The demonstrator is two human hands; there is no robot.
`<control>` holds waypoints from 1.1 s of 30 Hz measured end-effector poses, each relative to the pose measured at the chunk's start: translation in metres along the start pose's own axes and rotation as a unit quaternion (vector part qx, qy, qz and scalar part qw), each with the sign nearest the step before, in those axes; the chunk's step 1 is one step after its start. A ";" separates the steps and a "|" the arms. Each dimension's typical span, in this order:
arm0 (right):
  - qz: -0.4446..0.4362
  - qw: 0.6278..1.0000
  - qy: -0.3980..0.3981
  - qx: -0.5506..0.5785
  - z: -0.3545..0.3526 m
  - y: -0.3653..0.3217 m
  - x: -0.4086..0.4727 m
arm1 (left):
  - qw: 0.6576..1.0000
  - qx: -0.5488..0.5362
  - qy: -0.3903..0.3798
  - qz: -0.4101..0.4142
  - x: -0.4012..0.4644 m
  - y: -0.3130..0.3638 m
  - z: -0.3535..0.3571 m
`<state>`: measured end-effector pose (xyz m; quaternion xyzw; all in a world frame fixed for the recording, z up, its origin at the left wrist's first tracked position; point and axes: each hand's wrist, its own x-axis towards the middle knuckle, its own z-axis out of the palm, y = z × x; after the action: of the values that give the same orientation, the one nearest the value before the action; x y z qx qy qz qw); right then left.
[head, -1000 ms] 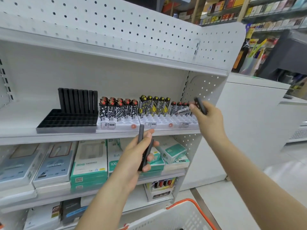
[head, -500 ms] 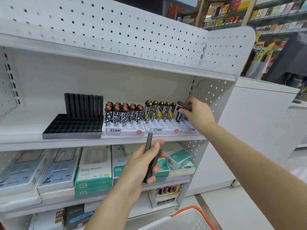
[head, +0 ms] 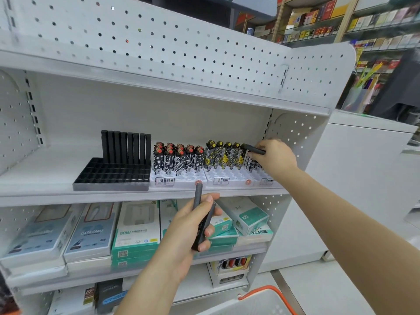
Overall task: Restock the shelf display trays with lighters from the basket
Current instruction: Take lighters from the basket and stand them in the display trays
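Lighters (head: pixel 202 220) stayed clamped in my left hand (head: pixel 189 230); my right hand (head: pixel 273 156) pinched one (head: pixel 255 149), needing upright seating in the white tray (head: pixel 236 177).

One head-worn wide-angle view, facing a white shop shelf unit

I see everything from the person's head, looking forward and slightly down at the middle shelf (head: pixel 141 196) from within arm's reach; both forearms enter from the bottom and right edges, the left hand (head: pixel 193 226) close under the lens, the right hand (head: pixel 273 156) farther in. The basket (head: pixel 270 300) rim just clips the bottom edge, and lines bow outward toward the corners
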<state>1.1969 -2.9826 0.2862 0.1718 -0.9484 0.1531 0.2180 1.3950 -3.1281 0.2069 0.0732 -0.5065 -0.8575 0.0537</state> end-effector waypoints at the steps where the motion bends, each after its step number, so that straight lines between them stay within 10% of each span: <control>1: 0.011 1.000 0.004 0.018 -0.003 0.000 -0.002 | 1.000 -0.001 0.002 0.001 0.000 0.000 -0.001; 9: 0.008 0.961 -0.045 0.272 -0.012 -0.009 -0.046 | 1.000 -0.003 0.005 0.006 -0.002 0.003 -0.003; 16: 0.026 0.841 -0.007 0.540 -0.017 -0.036 -0.065 | 1.000 -0.005 0.009 0.010 -0.006 0.002 -0.003; 33: -0.065 0.749 -0.205 0.627 -0.017 -0.150 -0.094 | 0.971 -0.123 0.158 0.129 -0.035 0.055 -0.058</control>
<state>1.3419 -3.0863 0.2893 0.3586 -0.6474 0.6601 -0.1290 1.4406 -3.1986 0.2300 0.1348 -0.3874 -0.8766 0.2518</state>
